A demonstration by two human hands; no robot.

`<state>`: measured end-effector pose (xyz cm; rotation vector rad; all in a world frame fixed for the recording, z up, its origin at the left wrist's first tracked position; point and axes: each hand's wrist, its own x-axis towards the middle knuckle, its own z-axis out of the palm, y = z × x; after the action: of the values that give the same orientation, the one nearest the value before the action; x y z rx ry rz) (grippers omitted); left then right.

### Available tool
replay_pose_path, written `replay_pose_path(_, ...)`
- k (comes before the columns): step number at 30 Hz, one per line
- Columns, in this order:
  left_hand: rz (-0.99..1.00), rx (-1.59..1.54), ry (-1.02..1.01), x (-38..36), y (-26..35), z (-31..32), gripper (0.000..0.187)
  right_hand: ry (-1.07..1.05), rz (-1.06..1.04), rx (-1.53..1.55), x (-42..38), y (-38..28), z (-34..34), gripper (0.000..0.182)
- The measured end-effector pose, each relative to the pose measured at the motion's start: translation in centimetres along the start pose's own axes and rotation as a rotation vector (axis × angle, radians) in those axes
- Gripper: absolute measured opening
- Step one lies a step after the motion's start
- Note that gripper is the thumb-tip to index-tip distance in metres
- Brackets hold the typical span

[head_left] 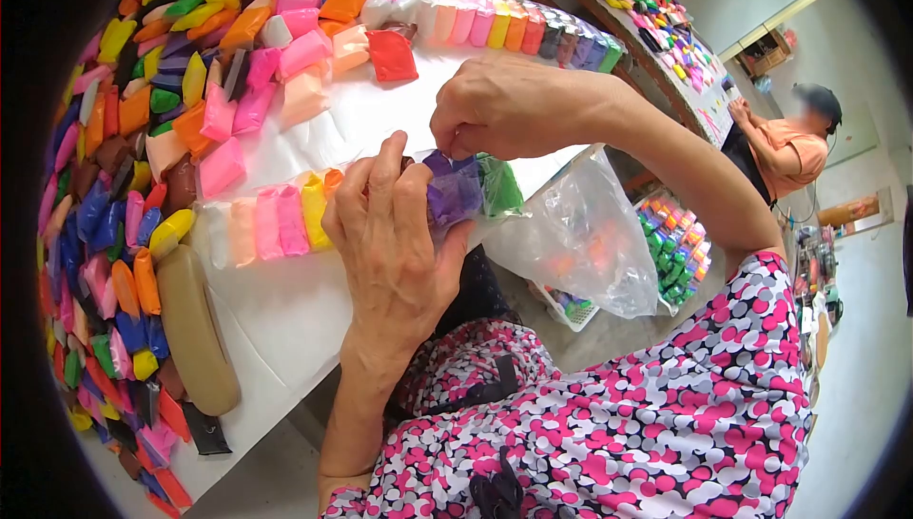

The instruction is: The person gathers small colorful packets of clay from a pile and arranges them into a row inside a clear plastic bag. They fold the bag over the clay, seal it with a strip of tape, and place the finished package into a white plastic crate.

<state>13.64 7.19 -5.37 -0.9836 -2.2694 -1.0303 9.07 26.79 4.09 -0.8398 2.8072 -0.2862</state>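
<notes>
A long row of small coloured packets (pixel 278 221), white through pink, yellow and orange to purple and green, lies in a clear plastic sleeve along the table's near edge. My left hand (pixel 395 224) is laid across the row, fingers bent over it and thumb beneath the purple packet (pixel 455 186). At the end of the row sits a green packet (pixel 499 184). My right hand (pixel 495 110) is closed in a pinch just above the purple packet; what its fingertips hold is too small to make out. An open clear bag (pixel 590 234) hangs off the table edge beside the green packet.
Loose coloured packets (pixel 124 224) are heaped on the left. A tan, long case (pixel 197 329) lies beside them. Another filled row (pixel 514 25) runs along the far edge. Baskets of packets (pixel 673 248) stand below. A person (pixel 785 144) is at another table (pixel 656 34).
</notes>
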Motion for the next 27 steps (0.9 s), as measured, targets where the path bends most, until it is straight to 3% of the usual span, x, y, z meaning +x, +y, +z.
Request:
replay_pose_path(12, 0.028, 0.052, -0.034, 0.2, 0.1, -0.4, 0.064, -0.06, 0.079, 0.201, -0.7, -1.3, -0.5, 0.013)
replay_pose_path(15, 0.016, 0.049, -0.054, 0.1, 0.1, -0.3, 0.067, 0.014, 0.092, 0.339, -1.4, -0.6, -1.3, 0.015)
replay_pose_path(22, -0.006, 0.028, -0.065, 0.1, 0.1, -0.4, 0.067, -0.017, 0.072, 0.134, -2.5, -0.3, -1.4, 0.031)
replay_pose_path(27, 0.016, 0.055, -0.055, 0.1, 0.0, -0.3, 0.063, -0.066, 0.123, 0.019, -2.5, -0.4, -1.2, 0.03)
